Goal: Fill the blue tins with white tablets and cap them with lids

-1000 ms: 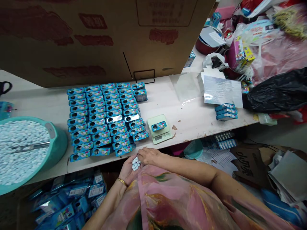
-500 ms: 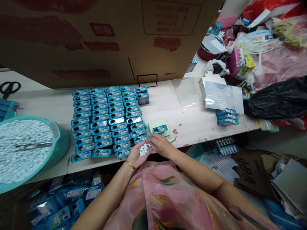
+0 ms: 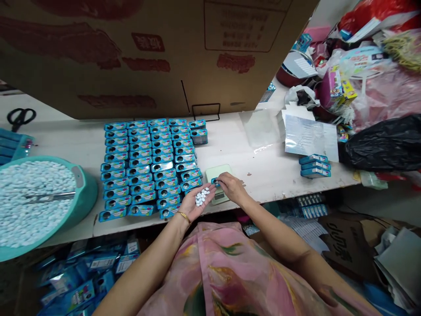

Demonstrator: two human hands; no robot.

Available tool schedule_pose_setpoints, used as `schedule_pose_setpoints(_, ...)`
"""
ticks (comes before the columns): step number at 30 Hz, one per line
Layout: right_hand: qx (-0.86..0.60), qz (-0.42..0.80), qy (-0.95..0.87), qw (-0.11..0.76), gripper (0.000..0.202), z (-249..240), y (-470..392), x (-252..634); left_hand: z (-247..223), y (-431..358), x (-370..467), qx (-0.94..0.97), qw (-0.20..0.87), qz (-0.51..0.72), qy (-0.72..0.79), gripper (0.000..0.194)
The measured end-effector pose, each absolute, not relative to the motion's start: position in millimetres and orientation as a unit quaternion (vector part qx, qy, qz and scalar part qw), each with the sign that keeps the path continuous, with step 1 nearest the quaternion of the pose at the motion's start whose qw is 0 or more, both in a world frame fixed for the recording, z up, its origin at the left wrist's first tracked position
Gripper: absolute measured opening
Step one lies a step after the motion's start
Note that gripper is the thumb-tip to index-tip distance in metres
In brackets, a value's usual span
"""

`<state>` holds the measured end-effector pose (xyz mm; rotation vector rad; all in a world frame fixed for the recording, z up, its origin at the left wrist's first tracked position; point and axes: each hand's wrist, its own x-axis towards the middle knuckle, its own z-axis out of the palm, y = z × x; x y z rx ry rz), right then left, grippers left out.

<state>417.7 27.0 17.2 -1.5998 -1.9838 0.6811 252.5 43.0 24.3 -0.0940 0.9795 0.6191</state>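
My left hand (image 3: 194, 205) lies palm up, cupped under a small heap of pale blue candies (image 3: 201, 197). Just right of it, my right hand (image 3: 231, 188) has its fingertips pinched together over a small blue tin (image 3: 215, 181). That tin rests on a pale green kitchen scale (image 3: 219, 169), whose display faces me. My right fingers cover much of the tin, and whatever they pinch is too small to make out. Left of my hands stand rows of blue tins (image 3: 141, 169), each with a dark round spot on top.
A turquoise tub (image 3: 86, 188) heaped with candies, a metal scoop in it, stands at the left. Behind the rows rises a large cardboard box (image 3: 184, 66). Scissors (image 3: 21, 117) lie far left. Several tins (image 3: 315, 166) are stacked right, near a black plastic bag (image 3: 384, 142).
My right hand has moved from the candies in my left palm to the tin on the scale. My left palm has opened flatter beside the scale. The view has shifted slightly.
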Motion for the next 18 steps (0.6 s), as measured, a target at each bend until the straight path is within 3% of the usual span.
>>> schedule_pose_setpoints(4,-0.557,0.23,-0.75,0.271,0.022,26.3,14.9,406.3,25.3,39.1,248.4,-0.067,0.846,0.294,0.44,0.019)
schedule_pose_setpoints(10,-0.499,0.168,-0.844,0.1,0.029,34.8,-18.7,370.4,17.3,17.1,241.4,-0.096,0.868,0.267,0.407,0.022)
schedule_pose_setpoints(18,-0.443,0.238,-0.863,0.041,0.02,22.8,-37.0,355.1,12.0,-13.3,216.4,-0.119,0.854,0.181,0.474,0.023)
